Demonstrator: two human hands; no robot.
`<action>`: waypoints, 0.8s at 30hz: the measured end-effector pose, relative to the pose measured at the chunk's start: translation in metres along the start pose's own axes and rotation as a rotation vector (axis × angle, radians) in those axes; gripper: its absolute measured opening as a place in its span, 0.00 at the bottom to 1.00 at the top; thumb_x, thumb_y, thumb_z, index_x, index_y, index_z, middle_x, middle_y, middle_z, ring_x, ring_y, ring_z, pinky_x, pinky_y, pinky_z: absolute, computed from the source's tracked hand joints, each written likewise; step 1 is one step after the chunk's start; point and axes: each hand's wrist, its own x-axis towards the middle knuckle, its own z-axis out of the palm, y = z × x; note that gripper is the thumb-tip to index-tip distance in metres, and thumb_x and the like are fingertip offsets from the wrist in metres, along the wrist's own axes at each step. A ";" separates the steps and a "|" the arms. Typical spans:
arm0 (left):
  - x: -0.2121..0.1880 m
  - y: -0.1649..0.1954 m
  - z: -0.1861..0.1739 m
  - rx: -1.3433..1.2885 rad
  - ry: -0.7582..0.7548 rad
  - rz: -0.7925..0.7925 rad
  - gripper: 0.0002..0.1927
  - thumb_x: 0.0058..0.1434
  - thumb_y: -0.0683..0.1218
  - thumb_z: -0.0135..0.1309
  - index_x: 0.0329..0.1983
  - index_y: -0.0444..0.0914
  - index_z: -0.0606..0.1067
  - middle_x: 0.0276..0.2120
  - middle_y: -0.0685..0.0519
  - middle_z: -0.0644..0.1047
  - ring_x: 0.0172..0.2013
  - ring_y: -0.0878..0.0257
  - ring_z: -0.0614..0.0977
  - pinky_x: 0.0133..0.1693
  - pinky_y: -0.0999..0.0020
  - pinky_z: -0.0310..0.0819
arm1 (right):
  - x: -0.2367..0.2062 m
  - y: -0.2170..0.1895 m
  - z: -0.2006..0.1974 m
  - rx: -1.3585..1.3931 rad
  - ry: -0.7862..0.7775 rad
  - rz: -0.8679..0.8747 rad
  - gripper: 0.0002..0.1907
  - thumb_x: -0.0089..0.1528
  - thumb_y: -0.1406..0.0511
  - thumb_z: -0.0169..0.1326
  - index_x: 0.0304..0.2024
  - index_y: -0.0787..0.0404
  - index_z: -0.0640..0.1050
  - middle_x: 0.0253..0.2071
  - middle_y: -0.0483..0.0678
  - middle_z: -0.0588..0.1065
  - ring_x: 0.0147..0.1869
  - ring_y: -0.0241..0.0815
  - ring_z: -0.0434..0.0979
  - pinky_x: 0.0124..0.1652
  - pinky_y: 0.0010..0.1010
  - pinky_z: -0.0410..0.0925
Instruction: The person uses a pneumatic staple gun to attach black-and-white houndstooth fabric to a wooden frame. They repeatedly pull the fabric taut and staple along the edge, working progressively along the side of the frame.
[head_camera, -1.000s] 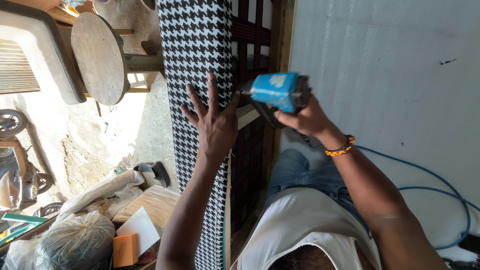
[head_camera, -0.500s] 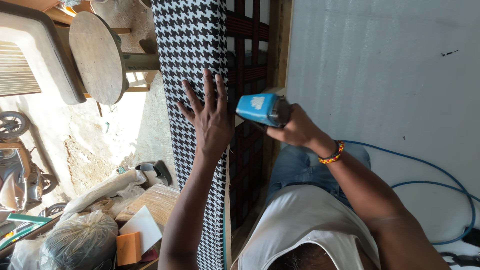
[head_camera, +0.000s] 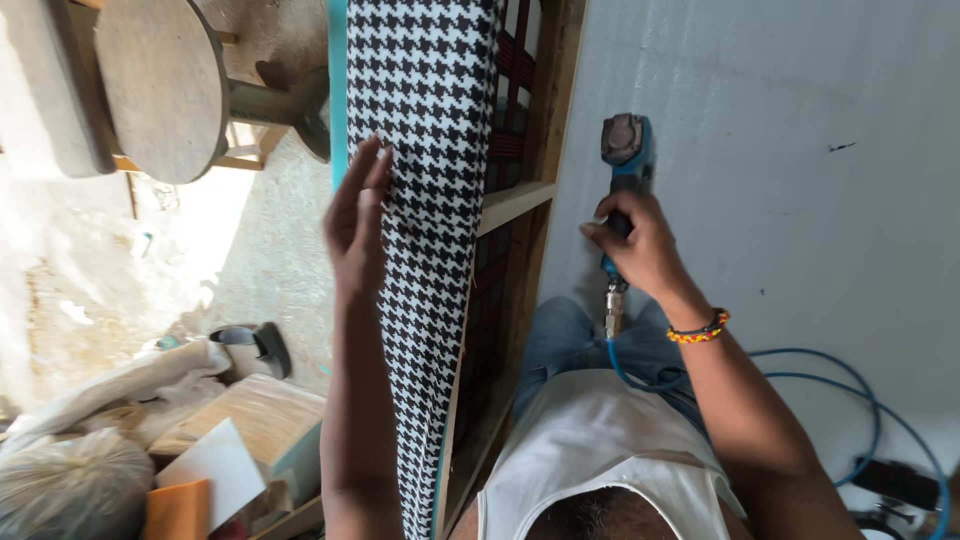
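A tall panel covered in black-and-white houndstooth fabric (head_camera: 430, 200) stands upright against a wooden frame (head_camera: 520, 200) with dark red webbing. My left hand (head_camera: 357, 215) lies flat with fingers together against the left edge of the fabric. My right hand (head_camera: 640, 245) grips a blue pneumatic staple gun (head_camera: 625, 165), held upright and away from the frame, to its right. A blue air hose (head_camera: 840, 400) runs from the gun's base down past my lap.
A round wooden stool (head_camera: 165, 85) stands at upper left. Wooden blocks, white sheets and a plastic bag (head_camera: 75, 485) lie on the floor at lower left. A grey wall (head_camera: 780, 150) fills the right side.
My right hand has pulled the staple gun away from the frame to the right and turned it upright. My left hand has slid to the fabric's left edge, fingers closed together.
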 end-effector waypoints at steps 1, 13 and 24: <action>-0.010 -0.006 -0.016 0.089 0.094 0.007 0.23 0.77 0.50 0.46 0.71 0.36 0.66 0.71 0.43 0.68 0.70 0.48 0.73 0.69 0.50 0.73 | -0.004 0.000 0.006 0.150 -0.031 0.077 0.13 0.60 0.67 0.68 0.41 0.66 0.78 0.39 0.50 0.71 0.37 0.40 0.72 0.36 0.28 0.68; -0.105 -0.076 -0.109 -0.205 0.004 -0.664 0.34 0.75 0.60 0.34 0.75 0.33 0.59 0.73 0.41 0.63 0.72 0.50 0.63 0.69 0.56 0.55 | -0.025 -0.052 0.069 0.803 -0.258 0.529 0.06 0.63 0.71 0.60 0.44 0.65 0.81 0.34 0.43 0.75 0.34 0.31 0.73 0.34 0.23 0.69; -0.140 0.048 0.023 1.138 -0.245 0.039 0.32 0.53 0.60 0.62 0.58 0.43 0.72 0.56 0.41 0.69 0.56 0.42 0.66 0.53 0.42 0.61 | -0.032 -0.069 0.072 0.493 -0.223 0.405 0.05 0.61 0.72 0.60 0.41 0.62 0.80 0.32 0.39 0.74 0.32 0.27 0.71 0.32 0.20 0.67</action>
